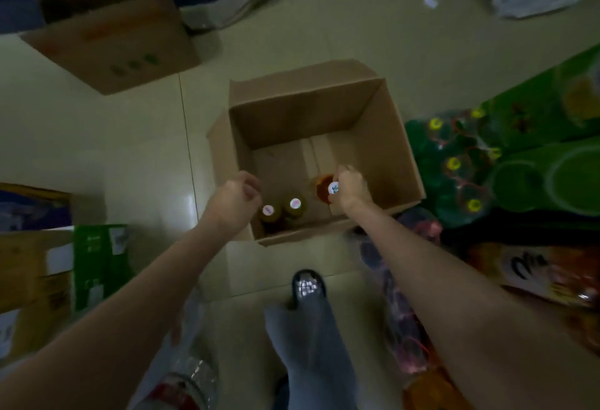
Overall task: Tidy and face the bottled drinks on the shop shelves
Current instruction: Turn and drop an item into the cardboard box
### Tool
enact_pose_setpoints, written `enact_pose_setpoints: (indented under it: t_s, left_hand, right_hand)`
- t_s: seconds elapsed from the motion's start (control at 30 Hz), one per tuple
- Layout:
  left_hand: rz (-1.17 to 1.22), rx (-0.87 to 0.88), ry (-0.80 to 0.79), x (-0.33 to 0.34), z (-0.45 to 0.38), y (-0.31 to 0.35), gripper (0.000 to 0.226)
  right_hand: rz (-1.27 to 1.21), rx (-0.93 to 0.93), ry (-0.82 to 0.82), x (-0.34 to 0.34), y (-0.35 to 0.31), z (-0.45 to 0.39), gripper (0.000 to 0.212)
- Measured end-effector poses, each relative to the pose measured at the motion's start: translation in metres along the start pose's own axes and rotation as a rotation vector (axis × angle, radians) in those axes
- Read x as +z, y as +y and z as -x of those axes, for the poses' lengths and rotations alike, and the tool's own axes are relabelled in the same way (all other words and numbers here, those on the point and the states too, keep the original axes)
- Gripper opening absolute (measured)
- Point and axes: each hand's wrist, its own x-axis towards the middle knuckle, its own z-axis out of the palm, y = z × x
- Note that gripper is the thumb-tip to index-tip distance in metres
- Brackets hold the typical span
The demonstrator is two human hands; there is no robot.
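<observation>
Best to lift the orange bottle (324,186) straight up by its neck, clear of the cardboard box (311,101) wall, before turning toward any shelf. Right hand (352,187) curled round that bottle near its white cap, inside the box by the near right wall. Left hand (238,193) loosely curled, holding nothing, poised just beside two darker bottles (282,210) standing together in the near left corner. Worth taking one of those by the neck too. Box matte, corrugated, flaps open; caps round and pale; tiled floor (97,150) glossy.
</observation>
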Motion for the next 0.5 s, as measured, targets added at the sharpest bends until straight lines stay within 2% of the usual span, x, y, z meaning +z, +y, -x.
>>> enact_pose_setpoints:
  t_s: [0.13, 0.3, 0.4, 0.5]
  left_hand:
    - [0.026, -0.037, -0.019, 0.023, -0.054, -0.030, 0.023]
    - [0.025, -0.022, -0.064, 0.050, -0.089, -0.043, 0.031]
    - [0.026, -0.018, -0.095, 0.057, -0.088, -0.044, 0.030]
    - [0.018, -0.014, -0.094, 0.051, -0.070, -0.036, 0.030]
  right_hand:
    - [0.058, 0.032, -0.081, 0.055, 0.004, -0.069, 0.048]
    - [0.086, 0.058, -0.184, 0.102, 0.014, -0.110, 0.028]
    - [0.074, 0.100, -0.203, 0.102, 0.015, -0.106, 0.033]
    - [0.033, 0.110, -0.159, 0.073, 0.017, -0.092, 0.036]
